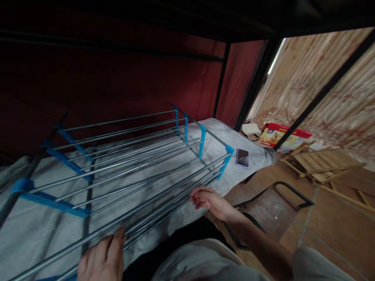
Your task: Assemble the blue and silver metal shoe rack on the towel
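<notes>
Drying rack (146,203) of grey metal rods and blue brackets (202,141) lies across a pale cloth (224,136) in the head view, directly before the person. At the near edge the left hand (102,255) lays its fingers over the front rods; its thumb is hidden, so I cannot tell whether it is clamped around them. Farther along that edge, the right hand (209,201) is loosely curled, thumb and fingers apart, its fingertips at the lower rods; whether they touch is unclear. On the cloth, just beyond the rack's right end, lies a phone (243,158). Beyond the cloth, on the tiled floor (331,226), are a red and yellow box (284,136) and slatted wooden pieces (325,162). Dark red fabric (117,82) hangs behind the rack.
</notes>
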A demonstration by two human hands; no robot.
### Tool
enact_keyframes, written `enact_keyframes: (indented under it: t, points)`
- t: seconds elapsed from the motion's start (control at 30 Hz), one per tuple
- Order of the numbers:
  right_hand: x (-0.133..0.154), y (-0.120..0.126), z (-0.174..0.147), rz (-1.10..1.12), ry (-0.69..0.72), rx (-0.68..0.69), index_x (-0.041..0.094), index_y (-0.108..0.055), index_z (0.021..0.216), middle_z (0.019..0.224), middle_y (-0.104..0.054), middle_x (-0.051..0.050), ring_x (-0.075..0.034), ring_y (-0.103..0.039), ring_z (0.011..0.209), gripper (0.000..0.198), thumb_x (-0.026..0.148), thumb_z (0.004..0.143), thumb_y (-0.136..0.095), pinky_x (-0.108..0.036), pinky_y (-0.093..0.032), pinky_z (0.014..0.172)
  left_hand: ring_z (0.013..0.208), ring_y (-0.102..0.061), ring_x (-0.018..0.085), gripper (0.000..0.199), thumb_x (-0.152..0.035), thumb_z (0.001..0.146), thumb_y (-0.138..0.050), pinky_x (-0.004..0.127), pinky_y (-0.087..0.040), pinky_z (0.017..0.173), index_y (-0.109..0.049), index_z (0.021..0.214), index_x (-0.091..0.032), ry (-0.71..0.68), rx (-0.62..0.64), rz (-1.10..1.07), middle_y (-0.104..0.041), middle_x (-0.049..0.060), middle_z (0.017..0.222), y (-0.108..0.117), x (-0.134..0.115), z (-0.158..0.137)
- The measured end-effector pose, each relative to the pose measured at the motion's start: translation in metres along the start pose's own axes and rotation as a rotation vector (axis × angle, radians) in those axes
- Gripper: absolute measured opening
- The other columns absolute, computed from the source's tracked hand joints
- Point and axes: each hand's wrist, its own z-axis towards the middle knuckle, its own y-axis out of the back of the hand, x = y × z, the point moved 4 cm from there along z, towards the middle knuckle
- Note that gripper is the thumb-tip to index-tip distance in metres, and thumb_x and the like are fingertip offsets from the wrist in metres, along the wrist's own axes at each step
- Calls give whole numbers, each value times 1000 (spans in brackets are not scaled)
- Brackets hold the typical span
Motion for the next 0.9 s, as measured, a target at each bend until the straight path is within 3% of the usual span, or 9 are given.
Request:
enact_keyframes:
  t: [0.13, 0.37, 0.5, 0.63, 0.73, 0.9]
  points:
    - [-1, -28, -12, -298, 72, 139, 19, -70, 88, 83, -68, -4, -15, -63, 75, 27, 45, 83, -65, -28, -53, 70, 85, -55, 23, 32, -20, 94, -45, 37, -42, 81, -58, 123, -17, -6, 43, 49, -61, 8, 93, 8, -11, -2]
    - [-2, -47, -9, -807, 251, 200, 25, -69, 102, 97, -70, -5, -18, -66, 87, 26, 44, 94, -53, -30, -55, 79, 94, -54, 24, 34, -12, 93, -44, 40, -45, 86, -55, 126, -17, 124, 145, -3, -59, 10, 101, 12, -21, 3]
    - [-2, -76, -7, -1030, 527, 293, 28, -66, 111, 114, -67, -5, -20, -62, 110, 23, 35, 98, -47, -36, -50, 98, 94, -54, 23, 34, -11, 95, -41, 39, -46, 85, -54, 126, -18, 132, 154, -5, -57, 9, 101, 16, -26, 2]
    - [-6, -124, -2, -1162, 727, 452, 29, -61, 124, 129, -60, -6, -21, -55, 123, 31, 27, 100, -41, -41, -44, 108, 95, -52, 22, 32, -12, 95, -43, 38, -46, 86, -53, 125, -16, 125, 147, 8, -57, 9, 102, 20, -28, 3]
    - [-14, -163, 9, -1234, 738, 590, 27, -56, 132, 137, -57, -7, -23, -52, 127, 36, 28, 100, -39, -44, -41, 111, 96, -52, 22, 24, -13, 95, -46, 38, -46, 87, -58, 116, -15, 141, 127, -11, -58, 9, 101, 19, -28, 2]
    - [-33, -214, 36, -1364, 593, 727, 20, -51, 138, 128, -64, -13, -27, -61, 115, 41, 25, 99, -36, -45, -48, 99, 91, -55, 21, 19, -12, 94, -45, 39, -48, 87, -64, 92, -15, 187, 70, -116, -62, 8, 95, 4, -27, -6]
